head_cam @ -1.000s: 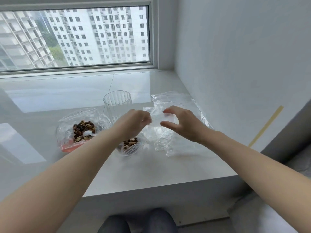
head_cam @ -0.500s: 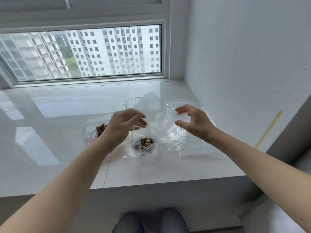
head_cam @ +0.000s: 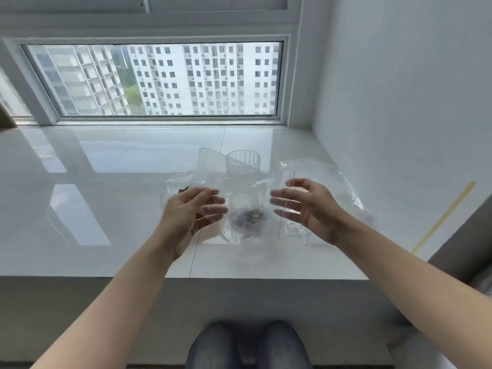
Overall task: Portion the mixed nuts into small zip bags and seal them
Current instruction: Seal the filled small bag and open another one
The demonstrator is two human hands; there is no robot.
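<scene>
Clear zip bag [head_cam: 239, 187] between 2 hands

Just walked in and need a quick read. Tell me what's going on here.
A person at a white windowsill holds an empty clear zip bag up between both hands. The left hand pinches its left edge; the right hand has its fingers spread at the right side. Behind it lie a small bag of nuts, a ribbed clear cup and more clear bags.
</scene>
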